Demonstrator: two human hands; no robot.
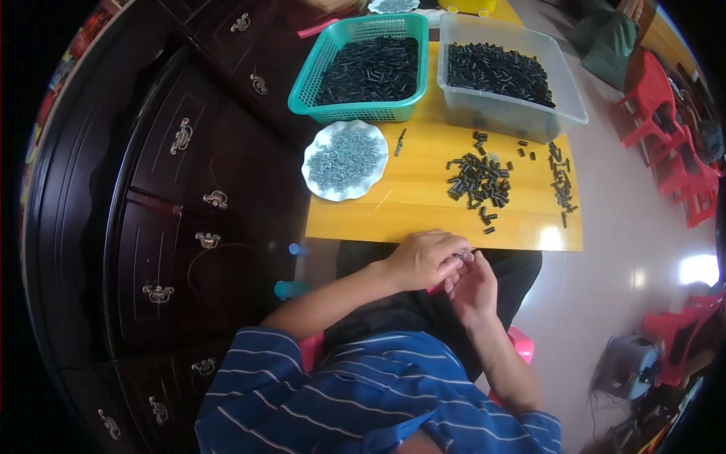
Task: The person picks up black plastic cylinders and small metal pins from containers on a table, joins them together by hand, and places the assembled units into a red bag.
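Just off the near edge of the yellow table, above my lap, my two hands meet at the fingertips. My left hand is closed in a pinch, its back facing up. Palm up, my right hand curls its fingers toward the same spot. A small greyish piece shows between them, too small and covered to name. Closest on the tabletop is a loose pile of short black cylinders. To the left stands a white scalloped plate heaped with small silvery metal pieces.
Behind the plate, a teal basket holds many black pieces, beside a clear plastic bin of similar ones. More black pieces line the right edge. A slim dark tool lies near the plate. Dark drawers rise at left.
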